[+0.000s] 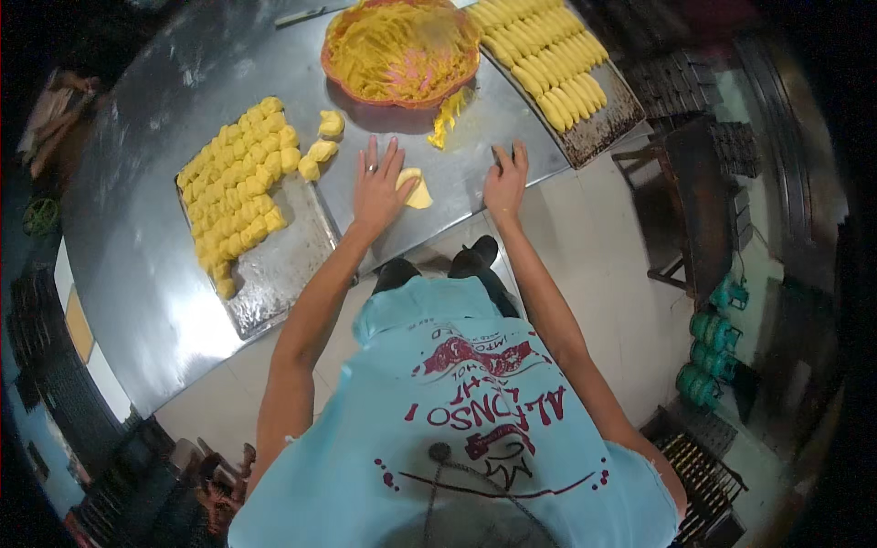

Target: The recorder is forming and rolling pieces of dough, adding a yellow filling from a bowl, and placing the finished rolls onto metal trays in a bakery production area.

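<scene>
My left hand [376,190] lies flat on the metal table with its fingers spread. Its thumb touches the edge of a flattened piece of yellow dough [420,194]. To the right, my right hand [504,183] rests on the table near its front edge, fingers partly bent and somewhat apart; a small dark patch shows by its fingertips, too small to make out. Beyond my hands stands a scalloped reddish bowl [340,84] smeared inside with yellow filling. A smear of that yellow filling [448,119] lies below the bowl. Several loose dough lumps [320,151] sit beyond my left hand.
At left, a metal tray [283,283] carries rows of yellow dough balls [239,173]. Another tray [607,128] at the far right bears rows of long, finger-shaped dough pieces [548,64]. A dark wooden stand [676,192] and green cylinders [708,352] are beyond the table on the right.
</scene>
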`<state>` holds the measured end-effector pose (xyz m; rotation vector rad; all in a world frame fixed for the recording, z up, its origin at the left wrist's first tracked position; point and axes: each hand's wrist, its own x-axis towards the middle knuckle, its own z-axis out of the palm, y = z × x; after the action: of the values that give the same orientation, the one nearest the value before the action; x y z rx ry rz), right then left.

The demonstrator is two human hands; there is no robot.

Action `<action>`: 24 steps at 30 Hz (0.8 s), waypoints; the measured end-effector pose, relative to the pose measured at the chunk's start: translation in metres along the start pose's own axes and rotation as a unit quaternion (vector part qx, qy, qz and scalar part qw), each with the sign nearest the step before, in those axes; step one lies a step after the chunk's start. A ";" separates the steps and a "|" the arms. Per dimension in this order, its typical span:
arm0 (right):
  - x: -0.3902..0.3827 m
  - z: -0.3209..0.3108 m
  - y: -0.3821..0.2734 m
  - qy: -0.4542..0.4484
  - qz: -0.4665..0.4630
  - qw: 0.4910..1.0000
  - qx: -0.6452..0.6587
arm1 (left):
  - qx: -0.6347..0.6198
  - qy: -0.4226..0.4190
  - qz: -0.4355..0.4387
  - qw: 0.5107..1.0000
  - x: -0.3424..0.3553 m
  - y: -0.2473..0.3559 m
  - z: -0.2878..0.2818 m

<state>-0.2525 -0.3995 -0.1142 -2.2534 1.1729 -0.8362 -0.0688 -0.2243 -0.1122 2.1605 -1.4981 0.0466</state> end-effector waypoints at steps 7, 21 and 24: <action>-0.011 0.015 0.008 0.033 -0.066 0.991 -0.113 | -0.081 -0.106 0.014 0.991 0.007 0.004 -0.004; -0.010 -0.004 -0.002 -0.004 -0.083 0.995 -0.055 | -0.018 -0.052 -0.051 0.997 -0.035 0.059 -0.004; -0.031 -0.049 -0.031 -0.046 0.124 0.974 0.184 | -0.037 -0.059 -0.151 0.986 -0.044 0.084 -0.007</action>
<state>-0.2831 -0.3628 -0.0695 -1.7846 1.1223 -0.7683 -0.1583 -0.2053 -0.0871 2.3387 -1.1960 -0.2398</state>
